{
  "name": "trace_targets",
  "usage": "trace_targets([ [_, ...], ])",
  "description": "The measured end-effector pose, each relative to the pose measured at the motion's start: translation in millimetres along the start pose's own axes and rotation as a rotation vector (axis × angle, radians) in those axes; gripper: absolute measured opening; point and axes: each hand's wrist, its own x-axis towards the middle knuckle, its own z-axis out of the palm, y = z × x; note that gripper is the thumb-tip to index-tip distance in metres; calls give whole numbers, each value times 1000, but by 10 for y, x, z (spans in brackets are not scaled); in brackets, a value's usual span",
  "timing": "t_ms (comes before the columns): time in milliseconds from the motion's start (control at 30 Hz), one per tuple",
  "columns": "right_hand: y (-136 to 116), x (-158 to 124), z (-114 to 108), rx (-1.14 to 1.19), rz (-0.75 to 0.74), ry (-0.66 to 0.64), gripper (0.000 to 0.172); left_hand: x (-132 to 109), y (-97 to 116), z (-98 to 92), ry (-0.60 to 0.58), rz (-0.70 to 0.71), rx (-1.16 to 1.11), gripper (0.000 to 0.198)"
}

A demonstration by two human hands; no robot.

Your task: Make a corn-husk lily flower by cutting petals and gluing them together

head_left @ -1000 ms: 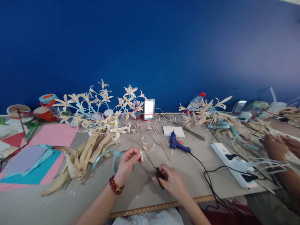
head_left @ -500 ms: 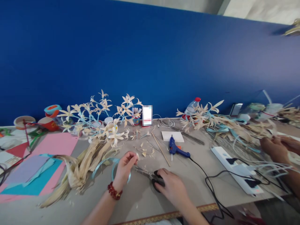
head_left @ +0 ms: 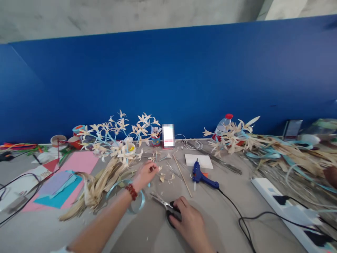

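My right hand (head_left: pixel 191 219) grips the black handles of a pair of scissors (head_left: pixel 160 201), whose metal blades point left and away from me, slightly apart. Over the table, my left hand (head_left: pixel 146 175) has its fingers curled together, with its fingertips beside small pale petal pieces (head_left: pixel 162 178). What those fingers hold, if anything, is too small to make out. A light blue ribbon (head_left: pixel 142 202) curls on the table beneath my left wrist. Left of it lies a bundle of dried husks (head_left: pixel 91 191). Behind stand pale husk flowers (head_left: pixel 118 126) on light blue stems.
A blue glue gun (head_left: pixel 202 177) lies right of centre near a white card (head_left: pixel 198 161) and a thin stick (head_left: pixel 183 175). Its black cord runs toward a white power strip (head_left: pixel 273 203). A phone (head_left: pixel 168 136) stands at the back. Pink sheets (head_left: pixel 83 163) lie left.
My left hand has reached forward to the petal pieces; the pale petal it pinched before is no longer distinct. My right hand still holds the scissors. The view has tilted up and shifted left.
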Motion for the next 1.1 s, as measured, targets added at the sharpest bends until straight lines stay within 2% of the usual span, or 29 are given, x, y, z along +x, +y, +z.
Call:
trace_targets([
  [100,9,-7,4,11,-15,36,21,260,5,149,-62,27,135,12],
  [233,31,-17,18,23,-10,40,22,441,21,301,-117,51,264,17],
  [300,43,-21,25,20,-4,41,22,467,30,296,-125,64,299,19],
  [400,51,-24,30,12,3,43,21,397,26,172,-109,90,308,17],
  [500,47,-24,26,14,4,33,21,154,-24,-74,-80,109,280,16],
  [667,36,-13,2,0,0,28,17,-526,-265,-599,47,52,238,25],
  [767,35,4,-12,8,4,17,14,-947,-424,-819,198,-18,199,25],
  [833,37,18,-17,10,8,8,13,-1186,-483,-858,258,-60,208,25],
  [933,39,34,-21,-3,5,-6,11,-1454,-498,-766,276,-53,192,22],
  [1100,21,37,-33,-14,6,-2,11,-1615,-455,-554,197,38,92,13],
])
